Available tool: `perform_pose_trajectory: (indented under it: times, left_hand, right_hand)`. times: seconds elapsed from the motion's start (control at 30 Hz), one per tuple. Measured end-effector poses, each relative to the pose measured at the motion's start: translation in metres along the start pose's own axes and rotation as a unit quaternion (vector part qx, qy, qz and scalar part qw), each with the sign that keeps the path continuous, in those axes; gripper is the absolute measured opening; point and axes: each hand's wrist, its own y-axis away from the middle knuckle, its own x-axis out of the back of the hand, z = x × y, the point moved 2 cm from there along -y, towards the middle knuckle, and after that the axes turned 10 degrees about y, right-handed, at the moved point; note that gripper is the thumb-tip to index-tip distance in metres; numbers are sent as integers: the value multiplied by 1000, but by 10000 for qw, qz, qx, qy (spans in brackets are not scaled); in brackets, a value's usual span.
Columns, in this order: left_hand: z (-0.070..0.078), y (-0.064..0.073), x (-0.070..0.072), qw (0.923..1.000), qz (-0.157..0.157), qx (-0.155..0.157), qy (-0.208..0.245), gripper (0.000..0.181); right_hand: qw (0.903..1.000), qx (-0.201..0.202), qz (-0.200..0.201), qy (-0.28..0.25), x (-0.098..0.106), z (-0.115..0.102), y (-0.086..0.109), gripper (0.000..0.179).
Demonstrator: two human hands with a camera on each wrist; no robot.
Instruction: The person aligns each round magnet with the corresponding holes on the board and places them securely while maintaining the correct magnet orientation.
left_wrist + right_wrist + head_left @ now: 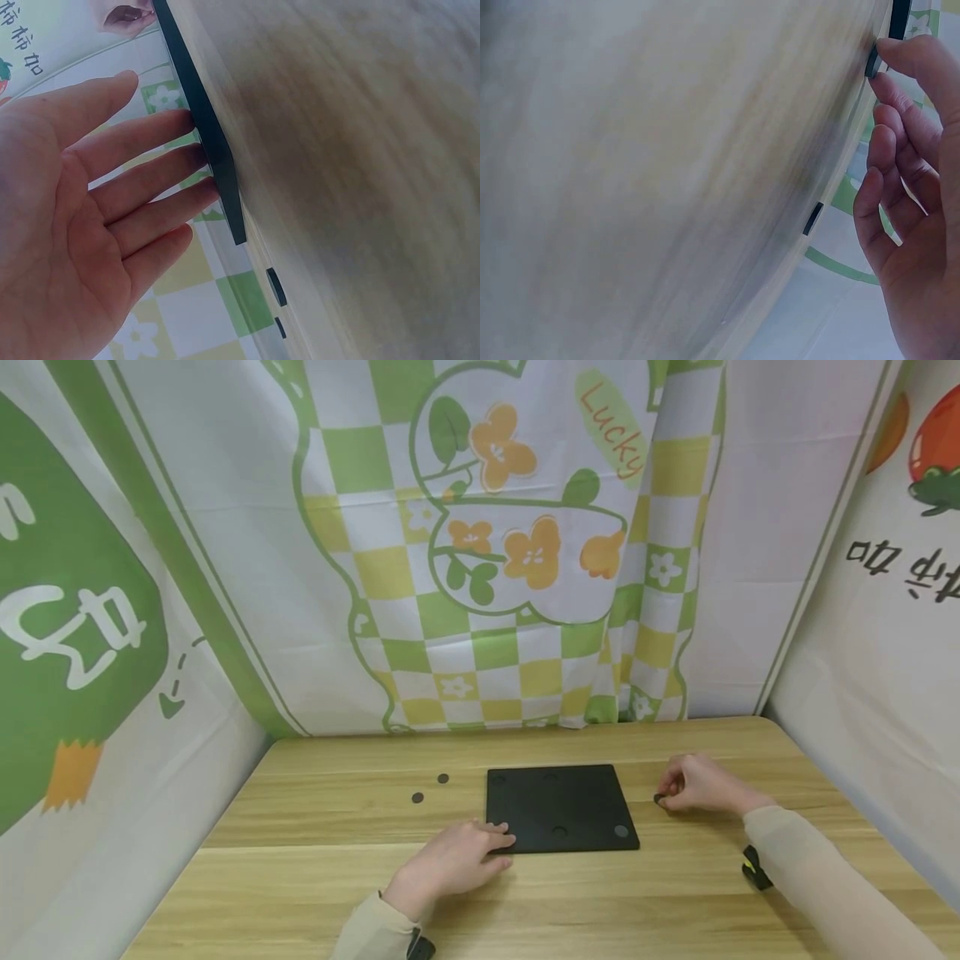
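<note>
A person's bare hands work at a wooden surface (315, 860) with a flat black board (555, 802) lying in the middle. The left hand (453, 860) touches the board's near left corner, its fingers stretched out and slightly apart, gripping nothing. Just right of the board, the right hand (697, 783) pinches a black disc (658, 798) between thumb and forefinger (whether it touches the surface, I cannot tell); the other fingers are curled. A grey disc (621, 832) lies on the board's near right corner. Two small discs (443, 778) lie left of the board, near each other. Behind hangs a cloth (480, 652) with green and yellow checks.
</note>
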Motion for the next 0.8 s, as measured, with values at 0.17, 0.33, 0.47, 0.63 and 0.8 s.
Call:
perform_pose_trajectory:
  times: [0.17,0.33,0.47,0.63,0.8]
  left_hand:
    - [1,0,1,10000,-48,70,-3,36]
    - [1,0,2,9999,-52,85,17,36]
    - [1,0,2,10000,-5,45,-7,36]
    - [1,0,1,10000,31,-36,-49,35]
    - [0,0,0,10000,9,-41,-51,35]
  right_hand:
    - [10000,13,1,-24,1,0,-1,11]
    - [10000,-18,34,20,2,-2,-1,12]
    - [10000,-17,91,20,3,-2,-2,11]
    - [9999,-17,133,74,0,-2,-5,11]
    - [9994,24,320,95,-1,-3,-8,12]
